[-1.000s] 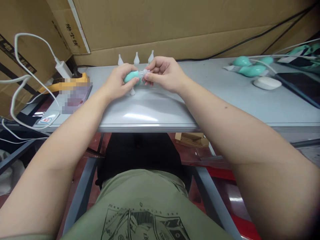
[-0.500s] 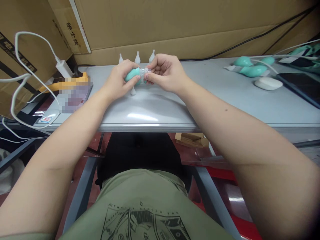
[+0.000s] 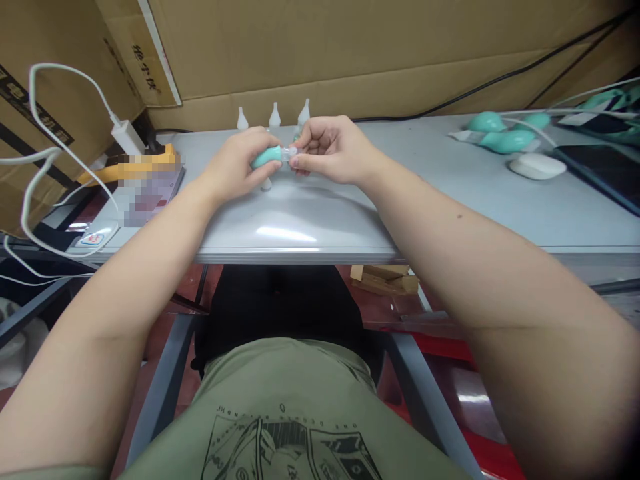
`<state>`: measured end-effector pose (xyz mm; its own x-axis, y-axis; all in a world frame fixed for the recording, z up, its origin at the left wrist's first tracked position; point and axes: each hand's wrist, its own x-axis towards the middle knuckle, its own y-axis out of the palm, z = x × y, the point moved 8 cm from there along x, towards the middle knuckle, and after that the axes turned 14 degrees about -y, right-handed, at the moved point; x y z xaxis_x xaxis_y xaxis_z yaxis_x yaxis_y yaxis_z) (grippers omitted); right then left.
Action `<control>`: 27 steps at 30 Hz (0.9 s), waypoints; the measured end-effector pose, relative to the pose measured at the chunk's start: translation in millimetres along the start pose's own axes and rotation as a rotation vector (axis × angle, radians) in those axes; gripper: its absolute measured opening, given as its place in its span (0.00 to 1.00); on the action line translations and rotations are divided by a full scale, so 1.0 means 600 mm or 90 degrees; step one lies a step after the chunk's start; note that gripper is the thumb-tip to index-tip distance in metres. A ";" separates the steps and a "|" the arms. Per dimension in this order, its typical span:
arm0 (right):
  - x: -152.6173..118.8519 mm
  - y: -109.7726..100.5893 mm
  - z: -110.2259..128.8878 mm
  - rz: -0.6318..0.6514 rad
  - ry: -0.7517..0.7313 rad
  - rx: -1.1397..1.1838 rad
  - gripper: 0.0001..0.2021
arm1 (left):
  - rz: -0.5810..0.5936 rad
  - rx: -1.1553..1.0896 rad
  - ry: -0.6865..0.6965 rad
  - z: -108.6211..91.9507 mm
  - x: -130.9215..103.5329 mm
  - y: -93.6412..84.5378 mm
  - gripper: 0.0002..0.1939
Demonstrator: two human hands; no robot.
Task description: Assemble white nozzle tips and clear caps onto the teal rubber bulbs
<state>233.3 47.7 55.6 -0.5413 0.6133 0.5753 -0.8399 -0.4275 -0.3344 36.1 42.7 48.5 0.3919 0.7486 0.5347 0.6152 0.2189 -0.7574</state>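
Observation:
My left hand (image 3: 240, 163) is closed round a teal squeeze bulb (image 3: 266, 157), which lies on its side with its neck to the right. A clear plastic fitting (image 3: 289, 153) sits at the bulb's neck. My right hand (image 3: 333, 150) pinches the fitting's far end between thumb and fingers. Behind the hands stand three white nozzle tips: a left tip (image 3: 243, 119), a middle tip (image 3: 275, 115) and a right tip (image 3: 304, 111); their lower parts are partly hidden. Another whitish piece (image 3: 266, 185) shows below my left thumb.
On the grey table (image 3: 430, 193), several teal bulbs (image 3: 507, 141) lie to the right beside a white mouse (image 3: 537, 166) and a dark flat device (image 3: 600, 175). At left are a yellow tool (image 3: 150, 163), a white charger (image 3: 129, 137) and looped cables. Cardboard (image 3: 350, 60) walls the back.
My right hand has shifted slightly down, its fingers closing nearer the bulb's neck. The bulb has turned a little in my left hand. The things on the table stay put.

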 end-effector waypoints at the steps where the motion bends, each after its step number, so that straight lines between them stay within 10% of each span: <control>1: -0.001 0.000 -0.001 0.000 0.005 -0.002 0.35 | 0.003 0.001 0.002 -0.001 -0.001 0.000 0.15; 27: -0.001 0.011 -0.005 0.023 0.005 -0.004 0.35 | 0.018 -0.023 -0.023 0.003 0.004 0.007 0.15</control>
<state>227.9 46.6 51.0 -0.5719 0.6028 0.5563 -0.8197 -0.4456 -0.3599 38.2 46.7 45.8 0.3848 0.7766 0.4988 0.6284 0.1754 -0.7579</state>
